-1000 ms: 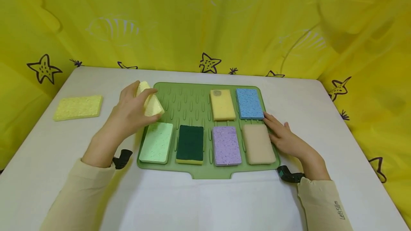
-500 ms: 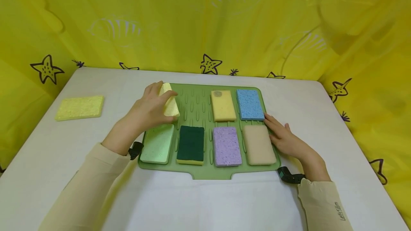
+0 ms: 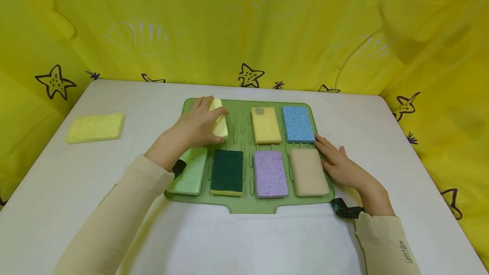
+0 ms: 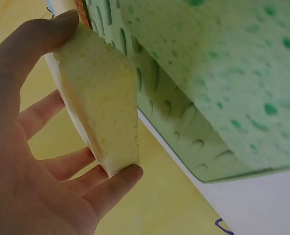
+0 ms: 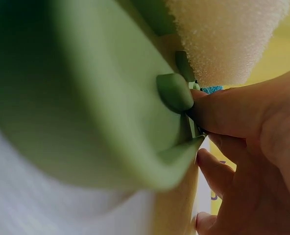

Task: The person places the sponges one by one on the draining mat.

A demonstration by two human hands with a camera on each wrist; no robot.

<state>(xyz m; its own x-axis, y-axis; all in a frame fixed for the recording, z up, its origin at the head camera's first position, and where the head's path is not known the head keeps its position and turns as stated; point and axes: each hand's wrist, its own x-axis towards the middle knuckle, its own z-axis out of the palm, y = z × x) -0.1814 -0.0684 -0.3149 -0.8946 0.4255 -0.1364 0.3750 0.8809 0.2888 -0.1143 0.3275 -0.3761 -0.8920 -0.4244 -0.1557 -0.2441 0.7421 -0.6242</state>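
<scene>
My left hand (image 3: 195,126) pinches a pale yellow sponge (image 3: 219,126) by its ends, thumb on one and fingertips on the other, over the upper left of the green ridged mat (image 3: 238,118). The left wrist view shows this sponge (image 4: 101,98) tilted in the grip. Below it lie a mint green sponge (image 3: 192,173), partly behind my wrist, and a dark green scouring sponge (image 3: 227,172). My right hand (image 3: 344,166) rests at the mat's right edge, fingertips beside a blue sponge (image 3: 298,124) and a beige sponge (image 3: 308,172); its thumb (image 5: 223,110) lies over the mat's rim.
Also on the mat are a yellow sponge with a round mark (image 3: 265,125) and a purple speckled sponge (image 3: 270,174). Another yellow sponge (image 3: 95,128) lies alone on the white table (image 3: 267,241) at left. A yellow patterned curtain (image 3: 191,24) hangs behind.
My left hand has carried the pale yellow sponge rightward from the mat's left edge to over its upper left part. The right hand has stayed in place.
</scene>
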